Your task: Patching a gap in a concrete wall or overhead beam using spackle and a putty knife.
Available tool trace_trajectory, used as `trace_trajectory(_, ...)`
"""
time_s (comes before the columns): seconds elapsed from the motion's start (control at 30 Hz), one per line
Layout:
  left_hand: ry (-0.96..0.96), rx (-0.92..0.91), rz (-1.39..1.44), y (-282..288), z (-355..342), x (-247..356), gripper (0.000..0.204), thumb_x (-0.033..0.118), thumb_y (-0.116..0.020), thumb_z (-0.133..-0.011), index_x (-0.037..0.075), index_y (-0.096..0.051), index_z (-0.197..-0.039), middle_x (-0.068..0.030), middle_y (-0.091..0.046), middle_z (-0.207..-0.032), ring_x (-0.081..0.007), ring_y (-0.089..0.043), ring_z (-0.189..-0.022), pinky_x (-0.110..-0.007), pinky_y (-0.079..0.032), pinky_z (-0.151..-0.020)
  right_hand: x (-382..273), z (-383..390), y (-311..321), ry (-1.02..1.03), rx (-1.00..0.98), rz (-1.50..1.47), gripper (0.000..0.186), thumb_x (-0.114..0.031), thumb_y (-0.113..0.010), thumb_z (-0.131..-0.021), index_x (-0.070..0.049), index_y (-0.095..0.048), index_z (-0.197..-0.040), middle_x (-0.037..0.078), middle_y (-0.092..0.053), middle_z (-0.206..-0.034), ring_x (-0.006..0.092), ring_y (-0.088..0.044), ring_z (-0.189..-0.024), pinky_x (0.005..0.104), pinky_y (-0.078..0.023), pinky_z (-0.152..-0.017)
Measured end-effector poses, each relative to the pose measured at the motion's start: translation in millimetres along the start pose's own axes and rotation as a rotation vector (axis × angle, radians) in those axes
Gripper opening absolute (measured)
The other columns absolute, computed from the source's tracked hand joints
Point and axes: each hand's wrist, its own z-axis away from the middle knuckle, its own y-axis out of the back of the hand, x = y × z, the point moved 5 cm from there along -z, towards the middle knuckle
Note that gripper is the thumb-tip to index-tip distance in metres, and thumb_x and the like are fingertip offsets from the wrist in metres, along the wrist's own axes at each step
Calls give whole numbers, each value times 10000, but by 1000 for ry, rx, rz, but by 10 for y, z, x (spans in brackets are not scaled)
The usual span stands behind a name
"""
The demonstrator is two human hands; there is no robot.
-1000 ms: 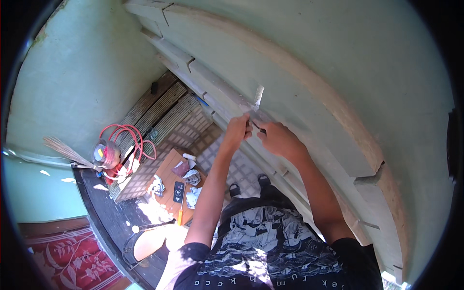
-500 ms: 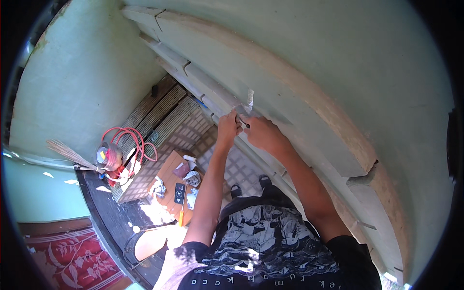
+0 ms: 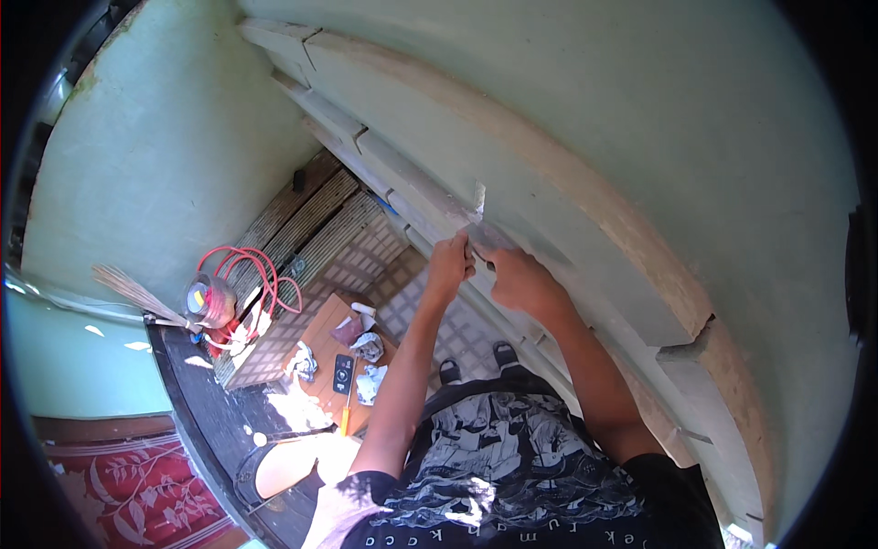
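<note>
My left hand [image 3: 450, 265] is closed, with its fingertips pinched together against the edge of a pale wall ledge [image 3: 416, 178]. Whatever it pinches is too small to make out. Just to its right, my right hand [image 3: 529, 285] wraps round a small dark-handled tool [image 3: 491, 266]; its working end is mostly hidden between the two hands. The fingers of both hands nearly meet. Right above them, a short whitish strip or patch [image 3: 479, 198] shows on the green wall [image 3: 585, 265].
On the left stands a small wooden table [image 3: 315, 334] with crumpled wrappers [image 3: 368, 347], a phone [image 3: 343, 373] and an orange-handled screwdriver [image 3: 345, 419]. Beyond are a coiled red hose [image 3: 268, 265], a round container [image 3: 209, 300] and a stick broom [image 3: 137, 291]. A person's leg [image 3: 288, 467] shows at lower left.
Both hands appear slightly lower and further right in the picture, though the whole view has shifted the same way. They stay close together at the ledge, with the same grips.
</note>
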Motion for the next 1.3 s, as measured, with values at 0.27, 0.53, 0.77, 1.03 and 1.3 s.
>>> trace_trajectory(0.27, 85, -23, 65, -6, 64, -83, 335, 229, -470, -928, 92, -415, -626, 23, -346, -558, -87, -327, -431, -258, -248, -388, 58, 2, -52, -19, -15, 51, 728, 46, -502, -665, -161, -465, -1362, 219, -616, -1106, 378, -597, -1011, 422, -488, -844)
trace_trajectory(0.53, 27, -22, 91, 58, -72, 30, 359, 247, -468, -932, 83, -412, -618, 25, -335, -546, -91, -330, -428, -255, -250, -377, 66, -92, -111, 33, 24, 65, 751, 61, -507, -656, -168, -457, -1370, 256, -629, -973, 403, -626, -874, 425, -497, -794)
trace_trajectory(0.77, -46, 62, 24, 15, 224, 21, 412, 318, -468, -960, 77, -419, -629, 28, -336, -538, -77, -329, -427, -241, -249, -378, 261, 284, -209, 175, 157, -231, 616, 26, -545, -711, -103, -508, -1312, 273, -620, -948, 399, -597, -711, 415, -500, -742)
trace_trajectory(1.03, -79, 44, -172, 176, 495, 99, 406, 443, -429, -970, 63, -532, -871, 14, -432, -633, -84, -459, -490, -214, -284, -424, 477, 309, -354, 47, 82, -1175, 407, -121, -526, -922, 10, -480, -1305, 59, -563, -824, 89, -533, -628, 246, -449, -506)
trace_trajectory(1.3, 51, -142, -52, 41, 210, -101, 288, 342, -482, -948, 108, -483, -780, 40, -390, -602, -64, -377, -471, -224, -231, -422, 424, 200, -480, 60, 256, -448, 518, -168, -618, -822, -28, -488, -1303, 220, -653, -970, 329, -631, -670, 393, -512, -650)
